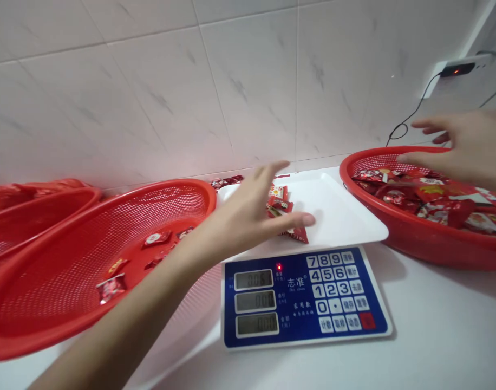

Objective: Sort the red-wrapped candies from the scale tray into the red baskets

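White scale tray [337,211]: red packet [297,235], long axis rightward, under left hand [248,211]

- three red plastic mesh baskets [40,287]
- one white rectangular tray [337,211]
- one blue-and-white digital scale [305,298]
- one white wall socket [455,69]
- two bare hands [248,211]

The left hand [248,216] had open air over the white tray [333,211], with the tile wall [191,92] behind. The tray sat tight between the left red basket [49,281] and the right red basket [435,249], so no hand could slip through there
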`<state>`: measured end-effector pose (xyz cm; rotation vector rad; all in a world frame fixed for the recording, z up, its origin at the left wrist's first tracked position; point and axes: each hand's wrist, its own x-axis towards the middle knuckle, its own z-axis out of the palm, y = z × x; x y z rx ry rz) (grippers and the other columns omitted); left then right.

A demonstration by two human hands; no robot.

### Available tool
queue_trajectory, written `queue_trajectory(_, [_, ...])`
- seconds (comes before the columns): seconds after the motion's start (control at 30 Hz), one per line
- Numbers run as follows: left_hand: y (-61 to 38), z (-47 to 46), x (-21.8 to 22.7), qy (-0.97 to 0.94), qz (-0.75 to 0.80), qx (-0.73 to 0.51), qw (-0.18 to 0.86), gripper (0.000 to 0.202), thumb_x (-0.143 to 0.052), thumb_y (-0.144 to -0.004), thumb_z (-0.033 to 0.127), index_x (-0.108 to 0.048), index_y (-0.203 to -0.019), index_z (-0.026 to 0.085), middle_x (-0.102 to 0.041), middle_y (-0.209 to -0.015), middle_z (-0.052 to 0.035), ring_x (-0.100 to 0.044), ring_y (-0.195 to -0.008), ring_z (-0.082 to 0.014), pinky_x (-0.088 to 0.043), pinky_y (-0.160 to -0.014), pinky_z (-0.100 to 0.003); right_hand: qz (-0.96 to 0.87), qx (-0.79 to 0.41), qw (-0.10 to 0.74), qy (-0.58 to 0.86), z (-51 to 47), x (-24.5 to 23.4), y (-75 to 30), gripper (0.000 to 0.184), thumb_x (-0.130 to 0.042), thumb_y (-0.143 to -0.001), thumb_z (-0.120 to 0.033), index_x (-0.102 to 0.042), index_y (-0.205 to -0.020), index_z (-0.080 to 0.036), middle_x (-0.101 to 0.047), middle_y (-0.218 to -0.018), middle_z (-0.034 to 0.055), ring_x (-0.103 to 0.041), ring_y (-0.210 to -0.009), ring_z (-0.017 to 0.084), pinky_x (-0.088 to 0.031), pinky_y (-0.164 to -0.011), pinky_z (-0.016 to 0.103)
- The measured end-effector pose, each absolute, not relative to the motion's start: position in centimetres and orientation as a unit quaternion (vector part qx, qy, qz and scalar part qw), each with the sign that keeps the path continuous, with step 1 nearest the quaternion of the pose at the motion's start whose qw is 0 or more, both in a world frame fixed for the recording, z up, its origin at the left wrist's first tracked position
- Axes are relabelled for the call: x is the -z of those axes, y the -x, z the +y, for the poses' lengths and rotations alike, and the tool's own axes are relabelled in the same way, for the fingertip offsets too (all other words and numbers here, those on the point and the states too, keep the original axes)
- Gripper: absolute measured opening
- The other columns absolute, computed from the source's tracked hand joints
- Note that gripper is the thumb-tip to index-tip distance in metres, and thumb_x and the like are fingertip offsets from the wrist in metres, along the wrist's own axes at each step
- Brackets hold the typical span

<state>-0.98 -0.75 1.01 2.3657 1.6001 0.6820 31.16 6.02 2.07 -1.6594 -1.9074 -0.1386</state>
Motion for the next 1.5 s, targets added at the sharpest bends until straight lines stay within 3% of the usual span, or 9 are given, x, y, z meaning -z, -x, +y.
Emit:
queue_trajectory(0.1, [-0.3, 1.7, 0.1, -0.803, 0.581, -0.087, 0.098, 0.133, -0.078, -0.063, 0.081, -0.014, -0.167, 0.030, -0.005, -0.176, -0.0178, 0.002, -0.158, -0.0528, -0.016, -0.123, -0.072, -0.707, 0.051, 0.235, 0.664, 3.9, -2.2, -26.1, 0.051, -0.063, -0.086, -0.052, -0.072, -0.130, -0.027, -0.074, -0.115, 0.0163, -0.068, -0.106, 0.047, -0.053, -0.088, 0.062])
queue_trajectory(0.2, [-0.3, 3.8, 1.1, -0.778, 0.617, -0.019, 0.115, 0.136, -0.069, -0.062, 0.090, 0.002, -0.167, 0.039, 0.011, -0.176, -0.0141, 0.018, -0.153, -0.0574, -0.008, -0.115, -0.083, -0.805, -0.076, 0.203, 0.552, 2.6, -1.2, -22.1, 0.047, -0.062, -0.086, -0.045, -0.075, -0.128, -0.028, -0.075, -0.121, 0.0093, -0.071, -0.108, 0.034, -0.055, -0.094, 0.049])
queue_trajectory(0.3, [0.3, 4.8, 1.9, -0.776, 0.619, -0.012, 0.123, 0.127, -0.062, -0.066, 0.091, -0.007, -0.167, 0.038, -0.003, -0.176, -0.0174, -0.001, -0.155, -0.0604, -0.016, -0.114, -0.082, -0.863, -0.129, 0.156, 0.462, 2.9, 0.4, -20.7, 0.048, -0.058, -0.089, -0.045, -0.075, -0.130, -0.026, -0.074, -0.126, 0.0109, -0.070, -0.112, 0.033, -0.055, -0.093, 0.046])
queue_trajectory(0.47, [0.6, 4.6, 2.3, -0.817, 0.563, -0.081, 0.095, 0.079, -0.061, -0.081, 0.075, -0.056, -0.147, 0.033, -0.052, -0.149, -0.0159, -0.043, -0.141, -0.0454, -0.034, -0.114, -0.065, -0.874, -0.147, 0.137, 0.442, 3.5, 1.4, -21.3, 0.046, -0.055, -0.092, -0.042, -0.074, -0.132, -0.026, -0.073, -0.126, 0.0136, -0.068, -0.115, 0.035, -0.054, -0.092, 0.048])
queue_trajectory(0.63, [0.1, 3.2, 2.8, -0.819, 0.540, -0.177, 0.087, 0.045, -0.066, -0.086, 0.051, -0.065, -0.125, 0.027, -0.065, -0.119, -0.0119, -0.063, -0.107, -0.0317, -0.050, -0.096, -0.050, -0.864, -0.170, 0.119, 0.458, 3.3, 0.7, -21.7, 0.046, -0.058, -0.091, -0.037, -0.072, -0.134, -0.025, -0.070, -0.131, 0.0137, -0.069, -0.113, 0.032, -0.053, -0.096, 0.047])
queue_trajectory(0.8, [0.1, 3.2, 1.5, -0.796, 0.535, -0.264, 0.103, 0.020, -0.064, -0.083, 0.030, -0.057, -0.101, 0.025, -0.073, -0.096, -0.0030, -0.068, -0.087, -0.0212, -0.053, -0.082, -0.037, -0.862, -0.172, 0.109, 0.464, 3.2, 0.3, -21.7, 0.044, -0.059, -0.093, -0.033, -0.073, -0.133, -0.022, -0.071, -0.130, 0.0151, -0.071, -0.108, 0.031, -0.053, -0.095, 0.046])
queue_trajectory(1.03, [2.9, 4.5, -3.1, -0.703, 0.591, -0.382, 0.095, 0.028, -0.069, -0.079, 0.041, -0.052, -0.094, 0.025, -0.063, -0.076, 0.0018, -0.059, -0.064, -0.0149, -0.044, -0.055, -0.027, -0.863, -0.167, 0.151, 0.452, 3.3, 0.7, -21.3, 0.044, -0.057, -0.096, -0.034, -0.071, -0.135, -0.019, -0.070, -0.133, 0.0148, -0.067, -0.119, 0.032, -0.051, -0.102, 0.047])
queue_trajectory(1.23, [4.5, 4.7, -0.6, -0.724, 0.641, -0.252, 0.037, 0.023, -0.068, -0.077, 0.032, -0.055, -0.094, 0.024, -0.066, -0.073, -0.0012, -0.061, -0.066, -0.0209, -0.044, -0.059, -0.031, -0.880, -0.157, 0.204, 0.400, 2.3, 1.3, -18.6, 0.046, -0.055, -0.100, -0.025, -0.063, -0.144, -0.016, -0.066, -0.142, 0.0133, -0.062, -0.129, 0.030, -0.047, -0.109, 0.046])
queue_trajectory(1.5, [3.0, 4.1, 1.7, -0.753, 0.627, -0.197, 0.036, 0.025, -0.064, -0.085, 0.047, -0.064, -0.094, 0.023, -0.074, -0.100, -0.0127, -0.066, -0.099, -0.0348, -0.048, -0.082, -0.044, -0.929, -0.136, 0.151, 0.308, 1.3, 2.5, -16.7, 0.038, -0.043, -0.105, -0.023, -0.070, -0.132, -0.021, -0.066, -0.140, 0.0121, -0.062, -0.128, 0.028, -0.044, -0.111, 0.047])
